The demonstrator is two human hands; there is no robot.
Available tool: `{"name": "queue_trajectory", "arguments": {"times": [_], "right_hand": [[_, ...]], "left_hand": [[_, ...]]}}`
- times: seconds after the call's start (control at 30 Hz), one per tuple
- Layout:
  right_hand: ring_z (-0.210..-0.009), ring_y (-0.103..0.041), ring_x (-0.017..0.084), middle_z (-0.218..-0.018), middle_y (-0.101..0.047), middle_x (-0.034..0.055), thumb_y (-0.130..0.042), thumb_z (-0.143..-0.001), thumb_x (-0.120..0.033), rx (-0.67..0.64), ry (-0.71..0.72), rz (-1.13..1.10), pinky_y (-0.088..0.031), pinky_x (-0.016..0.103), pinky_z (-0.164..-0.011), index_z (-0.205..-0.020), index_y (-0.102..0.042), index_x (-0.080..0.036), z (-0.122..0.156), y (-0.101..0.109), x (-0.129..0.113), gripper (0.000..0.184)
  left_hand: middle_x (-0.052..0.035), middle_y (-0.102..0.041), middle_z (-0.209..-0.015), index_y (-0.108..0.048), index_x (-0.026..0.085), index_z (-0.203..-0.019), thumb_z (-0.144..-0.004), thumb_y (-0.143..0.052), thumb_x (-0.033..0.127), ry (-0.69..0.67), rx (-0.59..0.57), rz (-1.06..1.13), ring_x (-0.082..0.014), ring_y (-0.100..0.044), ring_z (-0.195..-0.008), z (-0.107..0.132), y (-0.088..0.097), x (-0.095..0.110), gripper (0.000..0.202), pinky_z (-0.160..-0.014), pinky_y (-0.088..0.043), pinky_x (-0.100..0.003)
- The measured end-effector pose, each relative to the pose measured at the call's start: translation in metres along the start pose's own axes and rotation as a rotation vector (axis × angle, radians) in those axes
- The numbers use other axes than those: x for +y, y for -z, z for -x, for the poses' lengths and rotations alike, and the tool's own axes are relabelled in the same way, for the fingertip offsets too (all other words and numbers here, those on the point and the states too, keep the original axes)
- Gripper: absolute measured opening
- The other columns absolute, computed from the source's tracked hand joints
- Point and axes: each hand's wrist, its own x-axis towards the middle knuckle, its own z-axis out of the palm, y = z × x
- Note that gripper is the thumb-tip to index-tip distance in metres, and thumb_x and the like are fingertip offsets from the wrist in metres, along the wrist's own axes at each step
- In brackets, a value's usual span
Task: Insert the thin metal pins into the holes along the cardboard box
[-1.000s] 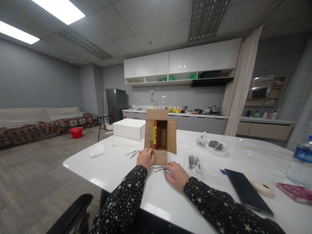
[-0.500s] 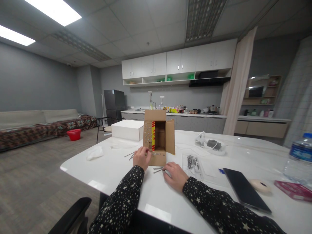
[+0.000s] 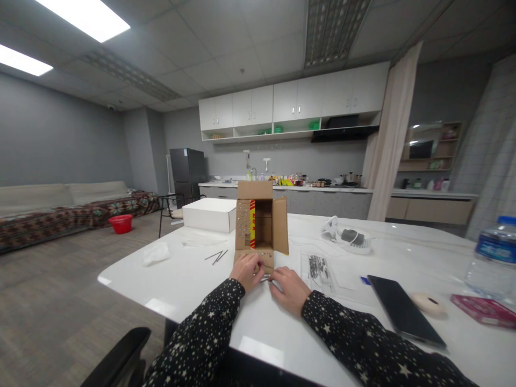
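A cardboard box [image 3: 264, 223] stands on its end, its open side facing me. Small metallic dots run along its left flap [image 3: 242, 228] and its lower flap. Over that lower flap, my left hand [image 3: 248, 271] is closed in a pinch; whatever its fingertips hold is too small to make out. Just to the right, my right hand [image 3: 291, 290] rests on the table with curled fingers, a pale grey thing showing partly beneath them. Thin metal rods [image 3: 264, 278] lie between the two hands, mostly covered. More thin rods [image 3: 218, 257] lie left of the box.
A white box [image 3: 209, 215] and crumpled white plastic [image 3: 156, 253] are on the left of the white table [image 3: 181, 285]. To the right lie a clear case of small metal parts [image 3: 318, 270], a white cabled device [image 3: 350, 239], a black phone [image 3: 405, 309] and a water bottle [image 3: 494, 258].
My left hand has moved right and slightly down, from beside the box's lower flap to over it, nearer my right hand. It now covers part of the rods. My right hand stays put.
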Motion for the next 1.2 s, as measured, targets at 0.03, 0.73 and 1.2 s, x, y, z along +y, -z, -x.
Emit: {"name": "queue_trajectory", "arguments": {"times": [0.03, 0.73, 1.2], "right_hand": [[-0.097, -0.052, 0.019, -0.098, -0.062, 0.0058, -0.049, -0.085, -0.021, 0.002, 0.000, 0.004, -0.036, 0.031, -0.086, -0.097, -0.063, -0.018, 0.0002, 0.0002, -0.0002, 0.019], [-0.094, -0.053, 0.019, -0.095, -0.061, 0.0054, -0.051, -0.084, -0.019, 0.025, 0.018, 0.017, -0.036, 0.030, -0.084, -0.095, -0.063, -0.018, 0.0002, -0.0028, 0.0022, 0.016], [-0.094, -0.052, 0.018, -0.096, -0.061, 0.0052, -0.050, -0.085, -0.021, 0.013, 0.013, 0.036, -0.036, 0.029, -0.083, -0.096, -0.063, -0.018, 0.0005, -0.0010, 0.0003, 0.018]], "left_hand": [[0.0004, -0.059, -0.067, -0.054, 0.019, -0.076, -0.074, -0.050, 0.014, 0.000, -0.029, -0.001, -0.0147, -0.056, -0.065, 0.0003, -0.0014, -0.0002, 0.007, -0.070, -0.042, -0.030], [-0.0015, -0.063, -0.074, -0.056, 0.019, -0.073, -0.068, -0.052, 0.016, 0.074, -0.315, 0.019, -0.0171, -0.060, -0.073, 0.0005, -0.0002, 0.0040, 0.008, -0.067, -0.043, -0.028], [-0.0015, -0.060, -0.073, -0.059, 0.019, -0.074, -0.069, -0.052, 0.016, 0.072, -0.331, 0.020, -0.0153, -0.056, -0.069, 0.0001, 0.0013, 0.0040, 0.009, -0.065, -0.042, -0.026]]}}
